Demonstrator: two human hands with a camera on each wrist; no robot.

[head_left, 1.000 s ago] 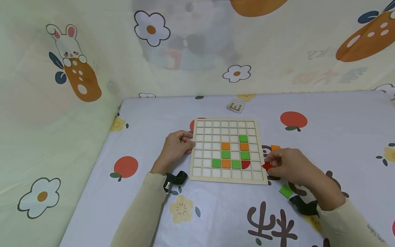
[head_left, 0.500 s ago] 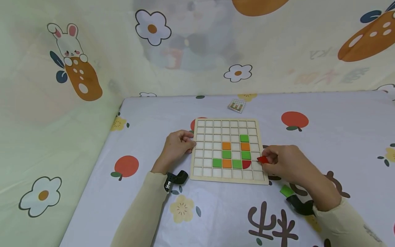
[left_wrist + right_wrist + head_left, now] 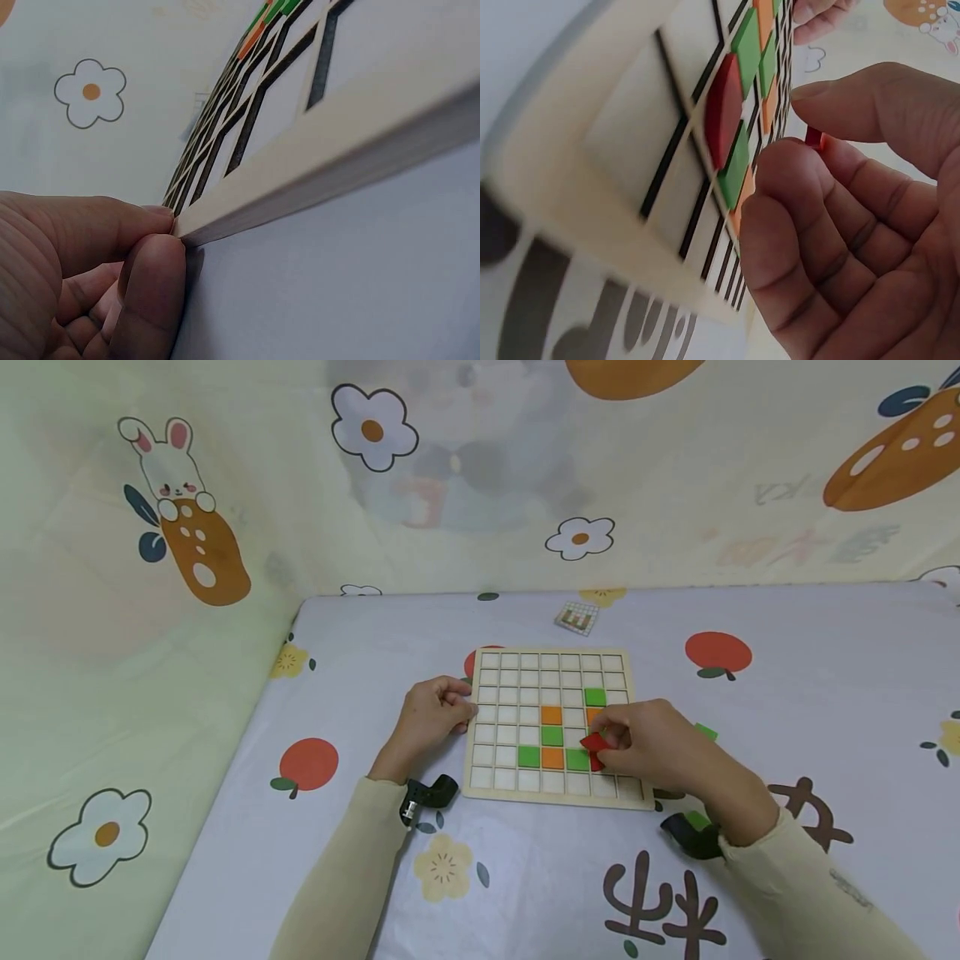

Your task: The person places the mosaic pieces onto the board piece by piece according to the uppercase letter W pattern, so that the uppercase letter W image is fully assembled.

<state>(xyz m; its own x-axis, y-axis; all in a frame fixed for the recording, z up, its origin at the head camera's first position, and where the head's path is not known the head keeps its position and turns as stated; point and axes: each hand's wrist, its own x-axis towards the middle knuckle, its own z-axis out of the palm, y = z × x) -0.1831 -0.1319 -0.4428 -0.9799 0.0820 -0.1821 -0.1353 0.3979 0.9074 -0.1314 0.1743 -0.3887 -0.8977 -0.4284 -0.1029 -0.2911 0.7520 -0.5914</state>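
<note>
A light wooden grid board [image 3: 510,785] lies flat, with several green and orange square tiles and a rounded red tile [image 3: 724,112] in its cells. At the board's left edge, my left hand [image 3: 423,722] holds the rim between thumb and forefinger; the left wrist view shows both fingertips [image 3: 154,259] against the wood. Over the right part of the board, my right hand [image 3: 667,747] pinches a small red piece [image 3: 595,742] between thumb and fingers. Just a sliver of that piece shows in the right wrist view. This hand partly covers the placed red tile and tiles near it.
A small card with a printed grid pattern [image 3: 577,618] lies behind the board. Right of the board, a loose green tile [image 3: 706,732] peeks out past my right hand, and another green tile [image 3: 698,820] lies by the wrist strap. A patterned cloth covers the table.
My right hand has carried the red piece leftward from beside the board to over its right columns. A green tile behind the hand has come into view. The left hand stays at the rim.
</note>
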